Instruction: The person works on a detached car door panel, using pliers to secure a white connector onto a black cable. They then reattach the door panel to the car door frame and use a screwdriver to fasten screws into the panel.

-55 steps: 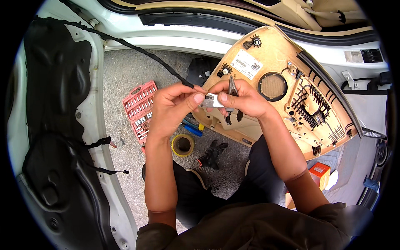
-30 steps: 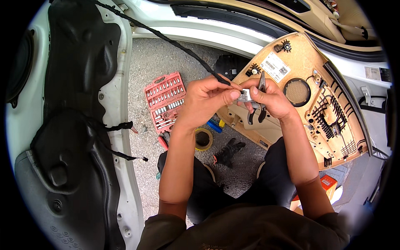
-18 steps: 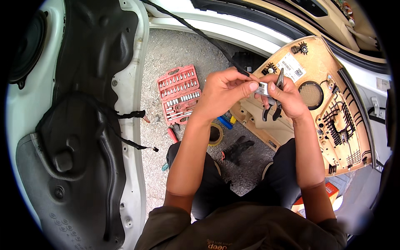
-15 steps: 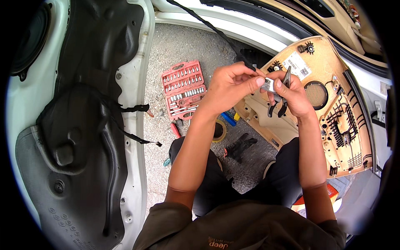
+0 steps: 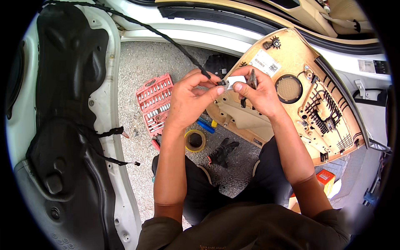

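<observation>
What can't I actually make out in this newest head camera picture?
In the head view:
- Pliers: the right hand hides most of them.
- Whether the black cable joins the pale piece: too small, and fingers of the left hand cover part.
- Orange box: partly behind the right forearm.
- Beige car interior: cut off by the upper rim.
</observation>
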Available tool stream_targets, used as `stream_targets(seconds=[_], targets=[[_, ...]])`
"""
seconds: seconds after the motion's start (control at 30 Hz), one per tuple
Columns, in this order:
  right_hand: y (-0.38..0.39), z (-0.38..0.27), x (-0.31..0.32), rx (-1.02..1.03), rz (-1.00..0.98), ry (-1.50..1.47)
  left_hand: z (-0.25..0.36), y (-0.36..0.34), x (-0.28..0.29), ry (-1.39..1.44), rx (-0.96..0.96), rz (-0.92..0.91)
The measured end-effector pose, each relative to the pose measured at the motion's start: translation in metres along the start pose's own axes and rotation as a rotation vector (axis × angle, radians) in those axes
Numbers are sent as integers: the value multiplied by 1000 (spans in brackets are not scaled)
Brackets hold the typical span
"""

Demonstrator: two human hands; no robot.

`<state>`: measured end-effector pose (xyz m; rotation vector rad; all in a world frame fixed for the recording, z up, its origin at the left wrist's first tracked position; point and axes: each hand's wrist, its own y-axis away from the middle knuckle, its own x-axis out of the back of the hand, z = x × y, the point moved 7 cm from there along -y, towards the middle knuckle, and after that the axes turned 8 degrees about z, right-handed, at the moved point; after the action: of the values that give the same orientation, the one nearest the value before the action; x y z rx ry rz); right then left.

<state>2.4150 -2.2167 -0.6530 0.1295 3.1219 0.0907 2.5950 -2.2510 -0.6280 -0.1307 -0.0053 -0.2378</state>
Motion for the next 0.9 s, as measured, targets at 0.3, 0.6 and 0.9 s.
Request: stream_targets(seconds=[0.3, 0.6, 0.9], targets=[[8, -17, 1, 16, -37, -83, -5, 0, -6, 42, 44, -37], [8, -22, -1, 84, -77, -34, 0, 2, -8, -40, -21, -64], [10, -36, -6, 446, -24, 146, -7, 3, -9, -20, -16, -65]])
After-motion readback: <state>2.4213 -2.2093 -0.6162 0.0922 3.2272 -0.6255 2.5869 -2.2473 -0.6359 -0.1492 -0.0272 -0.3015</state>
